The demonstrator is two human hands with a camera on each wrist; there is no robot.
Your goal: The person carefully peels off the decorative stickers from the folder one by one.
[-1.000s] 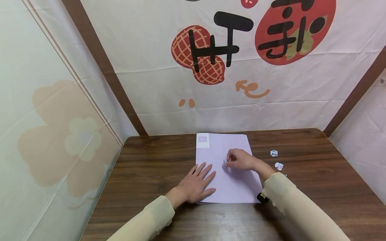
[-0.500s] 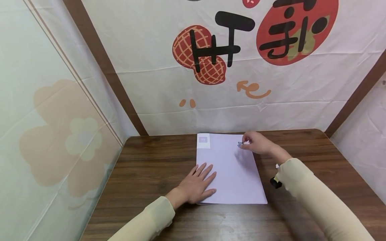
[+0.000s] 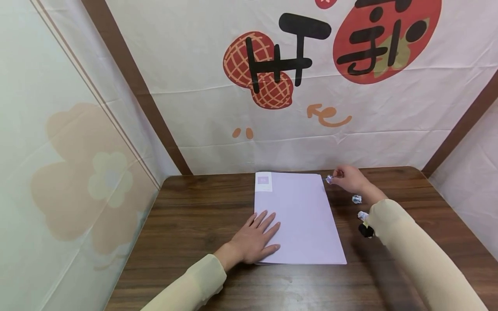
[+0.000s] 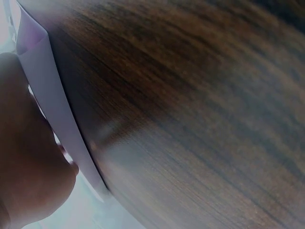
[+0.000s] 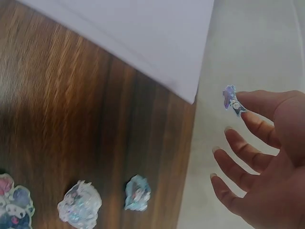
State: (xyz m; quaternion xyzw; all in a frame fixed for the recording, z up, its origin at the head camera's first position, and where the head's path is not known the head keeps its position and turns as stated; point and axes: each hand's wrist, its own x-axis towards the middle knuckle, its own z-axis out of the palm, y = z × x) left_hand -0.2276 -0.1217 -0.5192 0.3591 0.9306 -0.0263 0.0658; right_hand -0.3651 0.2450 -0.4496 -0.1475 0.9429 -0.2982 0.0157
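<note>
A pale lilac booklet or folder (image 3: 299, 216) with a white label in its far left corner lies on the wooden table. My left hand (image 3: 254, 239) rests flat on its near left part, fingers spread. In the left wrist view, the side of that hand (image 4: 33, 157) lies along the folder's edge (image 4: 57, 95). Just off the folder's far right corner, my right hand (image 3: 352, 179) pinches a small sticker (image 3: 329, 179) between thumb and index finger. The right wrist view shows this sticker (image 5: 232, 100) purple and dark with a pale border; the other fingers are loosely bent.
Right of the folder lie several shiny stickers, among them a round whitish one (image 5: 80, 205), a bluish one (image 5: 137, 193) and a cartoon one (image 5: 14, 207). A black device (image 3: 365, 230) sits at my right cuff. A printed cloth (image 3: 218, 151) hangs behind the table (image 3: 194, 207).
My right hand has moved from over the middle of the folder, away and to the right, past its far right corner, with the sticker still pinched. My left hand has stayed put.
</note>
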